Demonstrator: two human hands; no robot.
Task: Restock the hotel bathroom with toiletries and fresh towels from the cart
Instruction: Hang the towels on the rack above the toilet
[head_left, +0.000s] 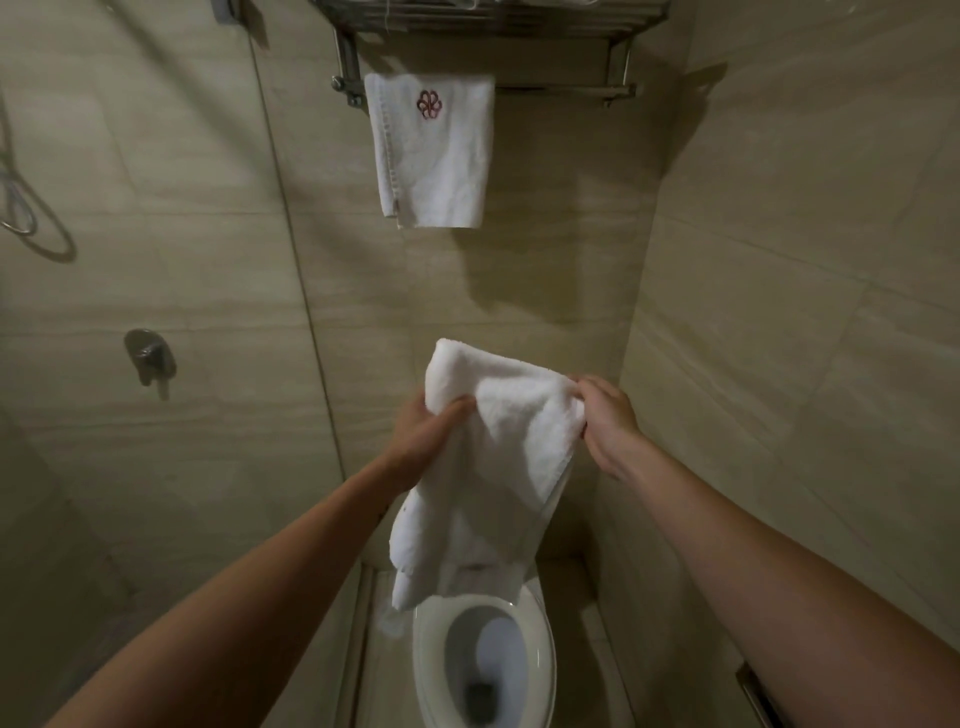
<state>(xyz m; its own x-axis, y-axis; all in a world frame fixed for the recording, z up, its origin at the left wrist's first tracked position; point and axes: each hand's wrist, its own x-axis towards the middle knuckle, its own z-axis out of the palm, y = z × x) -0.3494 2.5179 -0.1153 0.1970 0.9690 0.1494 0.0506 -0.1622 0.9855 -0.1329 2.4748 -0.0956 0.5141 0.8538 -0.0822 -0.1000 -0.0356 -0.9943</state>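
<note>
Centre frame: left hand (423, 426) and right hand (605, 415) grip the white towel (498, 467) by its top edge, fingers curled into the cloth, likely for hanging on the rack (488, 57) above, beside the monogrammed towel (431, 150).

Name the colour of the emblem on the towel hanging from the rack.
Dark red, on the white hanging towel; the head view shows it best.

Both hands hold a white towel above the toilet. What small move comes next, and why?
Probably lift the towel to the bar, bare at right: left hand and right hand grip it, and the hung towel fills only the left.
</note>
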